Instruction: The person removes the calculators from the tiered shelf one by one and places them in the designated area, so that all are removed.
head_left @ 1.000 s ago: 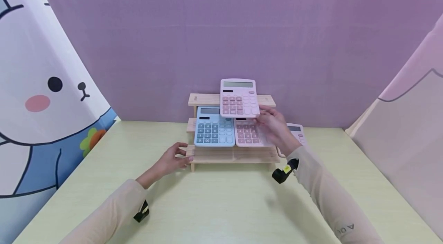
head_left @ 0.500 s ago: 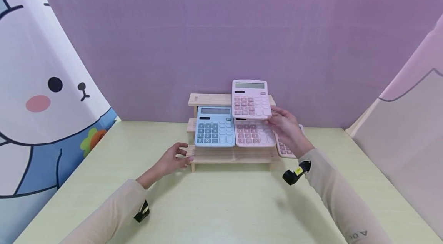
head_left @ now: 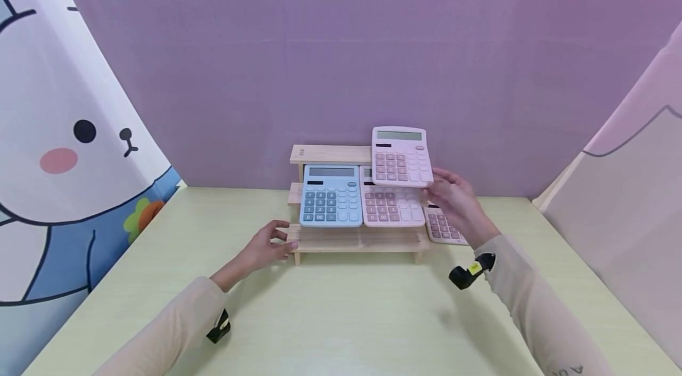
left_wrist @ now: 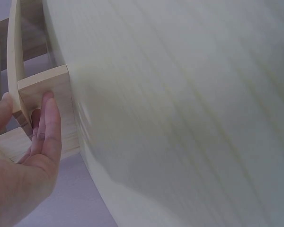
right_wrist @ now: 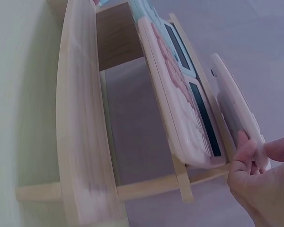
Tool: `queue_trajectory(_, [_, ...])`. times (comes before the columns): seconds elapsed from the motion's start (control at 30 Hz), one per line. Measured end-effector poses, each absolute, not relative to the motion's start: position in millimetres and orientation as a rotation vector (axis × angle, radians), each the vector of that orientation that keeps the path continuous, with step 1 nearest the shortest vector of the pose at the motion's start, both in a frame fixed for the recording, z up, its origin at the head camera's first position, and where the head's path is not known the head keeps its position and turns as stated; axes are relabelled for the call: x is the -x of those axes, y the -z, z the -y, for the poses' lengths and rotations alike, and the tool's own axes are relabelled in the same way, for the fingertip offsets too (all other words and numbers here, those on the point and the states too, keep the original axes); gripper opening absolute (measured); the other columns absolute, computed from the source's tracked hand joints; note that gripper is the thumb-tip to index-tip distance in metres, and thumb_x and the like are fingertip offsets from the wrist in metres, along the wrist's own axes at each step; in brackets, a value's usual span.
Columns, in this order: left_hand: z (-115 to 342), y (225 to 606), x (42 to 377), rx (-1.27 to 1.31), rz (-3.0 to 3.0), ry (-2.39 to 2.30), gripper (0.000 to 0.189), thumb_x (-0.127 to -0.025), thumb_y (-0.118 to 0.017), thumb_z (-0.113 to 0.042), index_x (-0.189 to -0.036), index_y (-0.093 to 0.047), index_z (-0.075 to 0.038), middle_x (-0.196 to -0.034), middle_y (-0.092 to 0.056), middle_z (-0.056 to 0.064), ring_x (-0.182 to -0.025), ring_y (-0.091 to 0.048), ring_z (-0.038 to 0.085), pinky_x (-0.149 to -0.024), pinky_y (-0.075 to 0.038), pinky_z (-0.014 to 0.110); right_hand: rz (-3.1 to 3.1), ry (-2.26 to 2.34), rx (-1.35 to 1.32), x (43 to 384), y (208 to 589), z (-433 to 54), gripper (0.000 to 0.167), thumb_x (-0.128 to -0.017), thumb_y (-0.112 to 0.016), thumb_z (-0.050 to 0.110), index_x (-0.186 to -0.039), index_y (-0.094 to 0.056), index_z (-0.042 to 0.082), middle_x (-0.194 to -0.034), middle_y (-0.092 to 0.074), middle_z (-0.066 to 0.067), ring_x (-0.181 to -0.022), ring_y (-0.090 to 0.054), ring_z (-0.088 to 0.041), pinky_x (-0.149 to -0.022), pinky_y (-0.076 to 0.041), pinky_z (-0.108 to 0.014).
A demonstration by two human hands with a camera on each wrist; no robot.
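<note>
Pinches one pink calculator (head_left: pixel 399 154) in right grip (head_left: pixel 460 204), near rack's (head_left: pixel 358 241) top right corner; clasps rack's front left corner in left grip (head_left: pixel 262 249). Has on rack one blue calculator (head_left: pixel 331 196), second pink (head_left: pixel 393 208); on table (head_left: pixel 346 317), third pink (head_left: pixel 443 230).

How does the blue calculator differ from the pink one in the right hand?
Colour: the blue calculator is light blue with darker number keys; the held pink calculator is pale pink with deeper pink ones.
Support: the blue calculator rests on the wooden rack; the right hand pinches the held pink calculator near its lower right corner.
Both have a display above the keys.
</note>
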State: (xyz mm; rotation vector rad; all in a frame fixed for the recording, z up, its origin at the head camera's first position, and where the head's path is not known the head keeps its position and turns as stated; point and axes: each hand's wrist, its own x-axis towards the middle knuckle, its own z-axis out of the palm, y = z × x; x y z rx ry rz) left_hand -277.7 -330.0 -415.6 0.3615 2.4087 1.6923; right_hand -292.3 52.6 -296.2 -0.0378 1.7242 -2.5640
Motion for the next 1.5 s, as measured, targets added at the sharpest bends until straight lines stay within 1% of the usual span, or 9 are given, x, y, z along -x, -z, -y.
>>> queue_trajectory(0.2, [330, 416, 278, -0.351, -2.410, -1.691, 0.062, -0.086, -0.063, -0.014, -0.133, -0.029, 0.007, -0.108, -0.052, 0.025, -0.089, -0.065, 0.025, -0.074, -0.058, 0.036, -1.723, 2.565, 0.057, 290, 298, -63, 0.038, -0.085, -0.043, -0.016, -0.118, -0.037, 0.003, -0.093, -0.057, -0.006, -0.079, -0.060, -0.013, -0.079, -0.052, -0.020])
queue_trajectory(0.53, [329, 417, 279, -0.339, -2.414, -1.688, 0.061, -0.086, -0.064, -0.014, -0.132, -0.029, 0.007, -0.108, -0.052, 0.025, -0.088, -0.065, 0.024, -0.074, -0.058, 0.035, -1.712, 2.570, 0.064, 284, 296, -81, 0.039, -0.086, -0.044, -0.015, -0.119, -0.037, 0.004, -0.097, -0.056, -0.007, -0.082, -0.061, -0.015, -0.079, -0.053, -0.020])
queue_trajectory(0.67, [330, 416, 278, -0.349, -2.415, -1.686, 0.061, -0.086, -0.063, -0.014, -0.132, -0.029, 0.007, -0.108, -0.051, 0.025, -0.088, -0.065, 0.024, -0.074, -0.058, 0.035, -1.692, 2.575, 0.058, 283, 297, -88, 0.037, -0.088, -0.044, -0.013, -0.119, -0.038, 0.004, -0.098, -0.056, -0.006, -0.083, -0.061, -0.015, -0.079, -0.053, -0.021])
queue_trajectory(0.83, [330, 416, 278, -0.346, -2.418, -1.683, 0.062, -0.086, -0.063, -0.014, -0.133, -0.029, 0.007, -0.108, -0.051, 0.025, -0.087, -0.066, 0.024, -0.074, -0.058, 0.035, -1.675, 2.563, 0.062, 280, 297, -98, 0.033, -0.089, -0.044, -0.010, -0.118, -0.039, 0.005, -0.096, -0.059, -0.005, -0.083, -0.060, -0.014, -0.078, -0.052, -0.021])
queue_trajectory(1.1, [329, 415, 277, -0.336, -2.417, -1.684, 0.061, -0.086, -0.063, -0.013, -0.132, -0.029, 0.007, -0.108, -0.051, 0.025, -0.087, -0.065, 0.023, -0.074, -0.058, 0.035, -1.704, 2.551, 0.076, 277, 298, -114, 0.036, -0.089, -0.044, -0.010, -0.120, -0.035, 0.005, -0.094, -0.059, -0.004, -0.081, -0.060, -0.014, -0.073, -0.051, -0.020])
queue_trajectory(1.23, [329, 414, 277, -0.322, -2.415, -1.677, 0.061, -0.087, -0.062, -0.012, -0.133, -0.028, 0.007, -0.108, -0.051, 0.024, -0.088, -0.065, 0.023, -0.075, -0.058, 0.035, -1.688, 2.568, 0.102, 275, 299, -123, 0.036, -0.089, -0.043, -0.011, -0.119, -0.033, 0.005, -0.094, -0.059, -0.004, -0.082, -0.060, -0.014, -0.074, -0.052, -0.021])
queue_trajectory(1.4, [328, 414, 276, -0.340, -2.413, -1.684, 0.062, -0.087, -0.062, -0.012, -0.133, -0.027, 0.008, -0.108, -0.052, 0.025, -0.088, -0.065, 0.026, -0.074, -0.058, 0.037, -1.652, 2.590, 0.131, 273, 299, -135, 0.038, -0.089, -0.044, -0.011, -0.122, -0.033, 0.004, -0.098, -0.059, -0.004, -0.086, -0.059, -0.014, -0.077, -0.051, -0.021])
queue_trajectory(1.5, [328, 414, 276, -0.355, -2.412, -1.688, 0.061, -0.087, -0.062, -0.011, -0.133, -0.027, 0.009, -0.107, -0.051, 0.025, -0.088, -0.065, 0.027, -0.074, -0.058, 0.037, -1.624, 2.598, 0.139, 272, 300, -142, 0.037, -0.089, -0.043, -0.012, -0.121, -0.035, 0.005, -0.098, -0.061, -0.004, -0.086, -0.058, -0.014, -0.078, -0.051, -0.022])
